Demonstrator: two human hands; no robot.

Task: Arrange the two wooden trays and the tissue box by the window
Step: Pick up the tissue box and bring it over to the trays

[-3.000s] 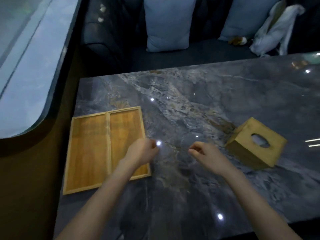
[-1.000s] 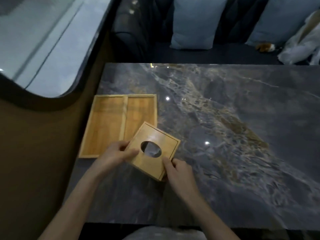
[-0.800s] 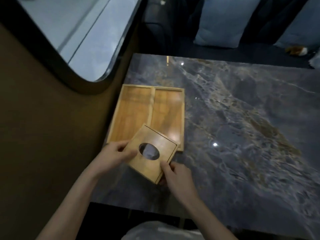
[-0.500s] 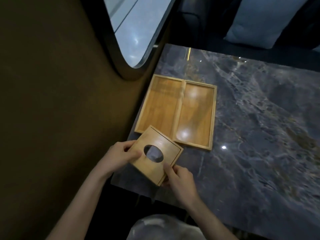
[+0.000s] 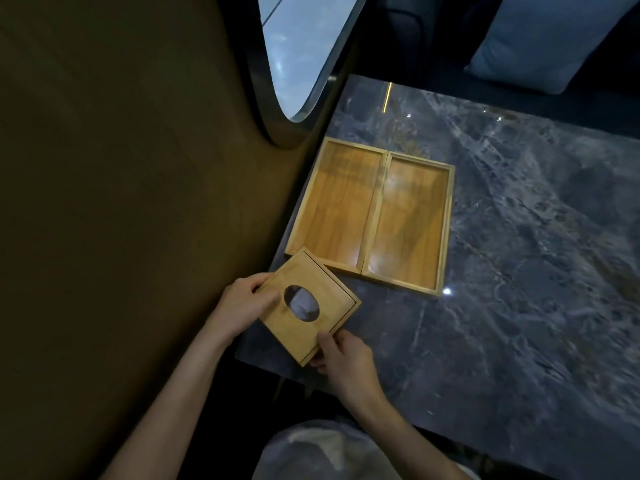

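Across most of my view runs the dark marble table (image 5: 519, 271), its left edge pressed up to a brown wall (image 5: 121, 202) with the rounded window (image 5: 298, 46) set above the far left corner. On the table along that left edge I see the two wooden trays, the left tray (image 5: 334, 206) just beside the wall and the right tray (image 5: 408, 226) touching it along their long sides, both flat and bare inside. At the near left corner of the table sits the tissue box (image 5: 306, 311), turned at an angle to the trays, its far corner overlapping the near rim of the left tray in my view; I cannot tell whether it rests on the table or is lifted. My left hand (image 5: 242, 306) grasps the box's left side, thumb on the top by the oval opening. My right hand (image 5: 343, 358) grips its near right corner, thumb on top. A blue cushion (image 5: 540, 39) lies beyond the table's far edge.
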